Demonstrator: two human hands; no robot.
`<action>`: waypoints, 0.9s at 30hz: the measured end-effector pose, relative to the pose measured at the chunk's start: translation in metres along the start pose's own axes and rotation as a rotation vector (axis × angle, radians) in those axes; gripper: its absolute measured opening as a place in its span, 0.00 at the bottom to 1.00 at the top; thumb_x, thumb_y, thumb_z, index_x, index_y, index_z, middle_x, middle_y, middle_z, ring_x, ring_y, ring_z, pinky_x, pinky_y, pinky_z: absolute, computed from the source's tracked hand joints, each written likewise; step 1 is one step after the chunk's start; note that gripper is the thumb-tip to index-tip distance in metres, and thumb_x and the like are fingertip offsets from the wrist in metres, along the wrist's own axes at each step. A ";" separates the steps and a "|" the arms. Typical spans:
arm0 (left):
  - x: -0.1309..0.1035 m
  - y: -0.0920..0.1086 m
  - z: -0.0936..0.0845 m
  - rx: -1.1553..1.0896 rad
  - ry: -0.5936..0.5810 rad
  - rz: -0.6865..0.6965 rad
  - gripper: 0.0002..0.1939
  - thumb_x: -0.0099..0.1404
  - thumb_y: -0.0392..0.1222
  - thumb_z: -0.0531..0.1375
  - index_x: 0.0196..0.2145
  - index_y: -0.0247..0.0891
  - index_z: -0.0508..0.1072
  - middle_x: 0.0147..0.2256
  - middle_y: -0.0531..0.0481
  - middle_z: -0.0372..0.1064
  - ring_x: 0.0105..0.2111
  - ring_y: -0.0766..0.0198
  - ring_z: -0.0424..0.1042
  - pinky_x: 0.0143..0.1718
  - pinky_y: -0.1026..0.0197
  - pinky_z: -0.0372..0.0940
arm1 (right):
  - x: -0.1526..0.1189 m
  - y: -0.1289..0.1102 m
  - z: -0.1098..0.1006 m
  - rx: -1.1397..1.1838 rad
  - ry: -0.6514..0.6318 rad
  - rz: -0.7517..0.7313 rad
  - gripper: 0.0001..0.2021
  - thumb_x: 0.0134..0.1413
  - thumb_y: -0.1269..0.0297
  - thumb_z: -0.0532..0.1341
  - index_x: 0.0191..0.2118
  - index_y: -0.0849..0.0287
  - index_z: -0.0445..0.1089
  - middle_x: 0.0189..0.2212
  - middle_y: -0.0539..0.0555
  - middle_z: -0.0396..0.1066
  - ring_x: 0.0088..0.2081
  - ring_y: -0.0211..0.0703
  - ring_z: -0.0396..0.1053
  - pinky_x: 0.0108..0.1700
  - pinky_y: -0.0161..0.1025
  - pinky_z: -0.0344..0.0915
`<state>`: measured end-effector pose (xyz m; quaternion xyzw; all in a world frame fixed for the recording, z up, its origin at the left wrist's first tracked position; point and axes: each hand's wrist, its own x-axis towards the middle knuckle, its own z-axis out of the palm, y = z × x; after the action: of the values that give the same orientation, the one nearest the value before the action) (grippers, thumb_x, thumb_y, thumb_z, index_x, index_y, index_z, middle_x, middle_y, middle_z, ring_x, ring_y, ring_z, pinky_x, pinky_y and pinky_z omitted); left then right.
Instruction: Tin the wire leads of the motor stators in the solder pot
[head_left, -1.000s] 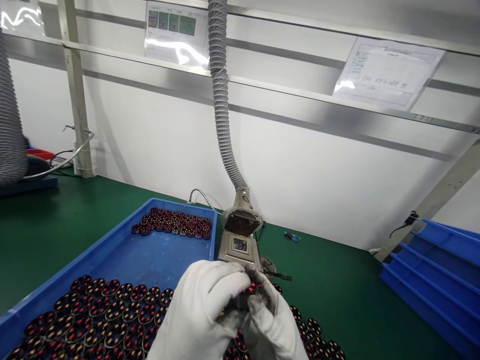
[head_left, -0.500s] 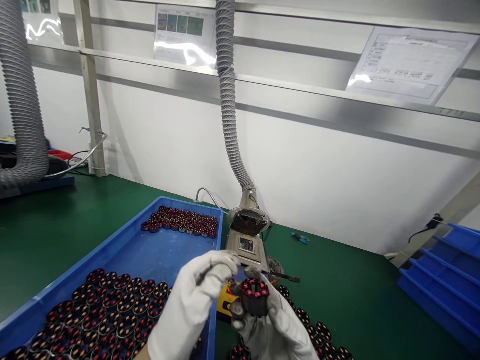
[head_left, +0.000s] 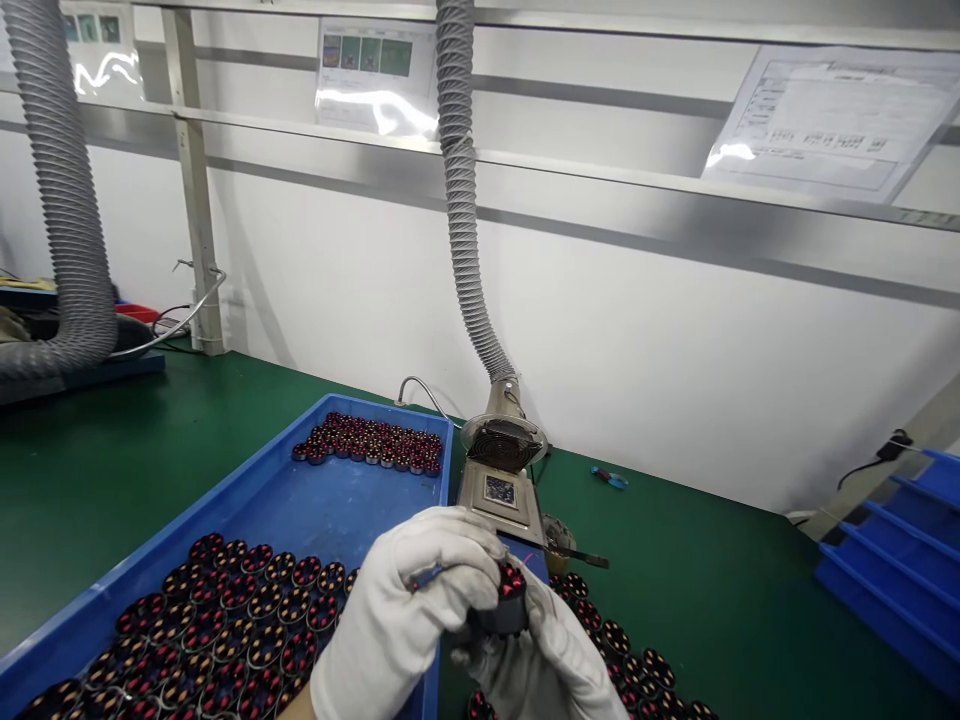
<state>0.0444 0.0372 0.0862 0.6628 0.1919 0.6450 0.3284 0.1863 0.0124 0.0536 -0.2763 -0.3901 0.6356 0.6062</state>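
Observation:
In front of the tray's right side, my right hand (head_left: 555, 640), in a white glove, is closed around a motor stator (head_left: 510, 607). The stator is a short black cylinder with red segments on its top face. My left hand (head_left: 420, 590), gloved too, has its fingers curled and pressed against the stator's left and upper side. Its fingertips cover part of the red segments, and any small thing between them is hidden. Just beyond my hands stands a small solder pot (head_left: 499, 490) with a square opening in its metal top.
A blue tray (head_left: 300, 510) at the left holds many stators in two groups. More stators (head_left: 616, 637) stand on the green table (head_left: 720, 580) at the right. A ducted fume hood (head_left: 504, 440) hangs behind the pot. Side cutters (head_left: 609, 478) and stacked blue trays (head_left: 892, 590) lie farther right.
My left hand has moved down and to the right, from above the stator onto its side. The stator has turned slightly in my right hand. The view has shifted a little.

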 end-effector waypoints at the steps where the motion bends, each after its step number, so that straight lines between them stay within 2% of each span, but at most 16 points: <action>1: 0.000 -0.001 -0.001 -0.041 0.054 -0.041 0.07 0.59 0.40 0.61 0.24 0.41 0.77 0.27 0.52 0.76 0.33 0.62 0.74 0.37 0.65 0.70 | -0.001 0.000 -0.001 0.012 -0.017 0.018 0.18 0.38 0.54 0.69 0.39 0.53 0.75 0.38 0.57 0.76 0.34 0.47 0.74 0.36 0.44 0.71; 4: -0.001 0.000 -0.006 -0.121 0.220 -0.169 0.08 0.56 0.32 0.59 0.25 0.42 0.77 0.30 0.53 0.77 0.31 0.63 0.75 0.33 0.66 0.71 | -0.003 -0.001 -0.003 0.080 -0.030 0.079 0.21 0.38 0.52 0.68 0.41 0.52 0.74 0.36 0.58 0.77 0.29 0.45 0.74 0.30 0.42 0.71; 5: -0.001 0.001 -0.007 -0.111 0.214 -0.196 0.09 0.53 0.31 0.59 0.27 0.42 0.78 0.32 0.53 0.77 0.32 0.62 0.75 0.33 0.65 0.72 | -0.003 0.000 -0.002 0.098 -0.021 0.083 0.20 0.38 0.53 0.68 0.41 0.53 0.74 0.34 0.57 0.77 0.29 0.46 0.74 0.30 0.42 0.71; 8: 0.001 0.004 -0.005 -0.075 -0.018 -0.249 0.15 0.46 0.27 0.60 0.29 0.41 0.79 0.37 0.50 0.77 0.36 0.60 0.75 0.38 0.64 0.71 | -0.001 0.000 0.001 0.105 0.004 0.072 0.17 0.38 0.56 0.69 0.38 0.53 0.75 0.34 0.57 0.77 0.31 0.48 0.74 0.32 0.46 0.71; 10: 0.001 0.002 -0.001 -0.160 -0.095 -0.250 0.15 0.44 0.26 0.59 0.27 0.41 0.79 0.34 0.51 0.77 0.36 0.61 0.75 0.39 0.66 0.70 | 0.000 0.000 0.004 0.094 0.001 0.084 0.15 0.39 0.57 0.69 0.38 0.53 0.75 0.35 0.57 0.77 0.33 0.49 0.74 0.34 0.47 0.71; 11: 0.001 0.001 0.000 -0.221 -0.072 -0.245 0.14 0.44 0.26 0.60 0.25 0.42 0.79 0.31 0.52 0.78 0.34 0.62 0.75 0.38 0.67 0.69 | 0.000 0.000 0.006 0.093 -0.003 0.088 0.16 0.39 0.57 0.68 0.38 0.52 0.75 0.36 0.57 0.76 0.34 0.50 0.74 0.35 0.48 0.71; 13: 0.000 -0.002 -0.001 -0.288 0.045 -0.248 0.12 0.44 0.27 0.60 0.23 0.42 0.79 0.28 0.54 0.77 0.31 0.63 0.74 0.36 0.67 0.69 | -0.001 -0.001 0.008 0.103 -0.020 0.083 0.18 0.39 0.55 0.68 0.39 0.52 0.74 0.37 0.58 0.76 0.36 0.52 0.74 0.36 0.50 0.71; 16: 0.002 0.001 -0.009 -0.250 0.198 -0.326 0.08 0.49 0.31 0.60 0.24 0.40 0.78 0.30 0.51 0.77 0.32 0.61 0.74 0.35 0.63 0.69 | -0.002 -0.003 0.007 0.134 -0.077 0.096 0.21 0.38 0.51 0.68 0.41 0.54 0.74 0.36 0.59 0.77 0.37 0.54 0.74 0.38 0.53 0.70; 17: 0.003 0.004 -0.011 -0.217 0.177 -0.368 0.08 0.49 0.31 0.60 0.26 0.39 0.78 0.32 0.49 0.77 0.34 0.60 0.74 0.35 0.62 0.69 | -0.001 -0.004 0.005 0.142 -0.097 0.111 0.21 0.38 0.50 0.68 0.41 0.53 0.73 0.36 0.59 0.77 0.37 0.54 0.74 0.39 0.53 0.70; 19: 0.005 0.009 -0.013 -0.160 0.014 -0.478 0.11 0.47 0.30 0.60 0.28 0.39 0.79 0.36 0.48 0.76 0.36 0.58 0.73 0.35 0.62 0.68 | -0.001 -0.004 0.001 0.150 -0.117 0.132 0.20 0.39 0.52 0.68 0.41 0.52 0.73 0.37 0.58 0.77 0.39 0.53 0.74 0.42 0.53 0.69; 21: 0.005 0.013 -0.010 -0.162 -0.129 -0.549 0.12 0.44 0.28 0.59 0.26 0.39 0.79 0.37 0.48 0.75 0.37 0.59 0.72 0.35 0.64 0.67 | 0.000 -0.004 -0.003 0.138 -0.100 0.115 0.17 0.41 0.54 0.68 0.40 0.50 0.74 0.39 0.56 0.76 0.41 0.51 0.74 0.45 0.53 0.68; 23: 0.003 0.013 -0.003 -0.247 -0.125 -0.545 0.11 0.44 0.27 0.58 0.22 0.39 0.78 0.33 0.50 0.75 0.35 0.61 0.72 0.34 0.66 0.66 | 0.001 -0.003 -0.004 0.123 -0.078 0.085 0.16 0.40 0.56 0.68 0.39 0.49 0.74 0.41 0.54 0.76 0.43 0.50 0.73 0.48 0.52 0.67; 27: -0.003 0.010 0.004 -0.419 -0.028 -0.482 0.10 0.46 0.27 0.59 0.21 0.40 0.76 0.27 0.52 0.72 0.32 0.64 0.70 0.33 0.66 0.65 | 0.002 -0.002 -0.004 0.012 -0.069 0.024 0.21 0.35 0.51 0.70 0.40 0.52 0.74 0.40 0.57 0.76 0.44 0.54 0.72 0.48 0.52 0.66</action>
<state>0.0467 0.0267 0.0912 0.5251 0.2020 0.5649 0.6036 0.1900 0.0147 0.0534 -0.2551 -0.4036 0.6543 0.5864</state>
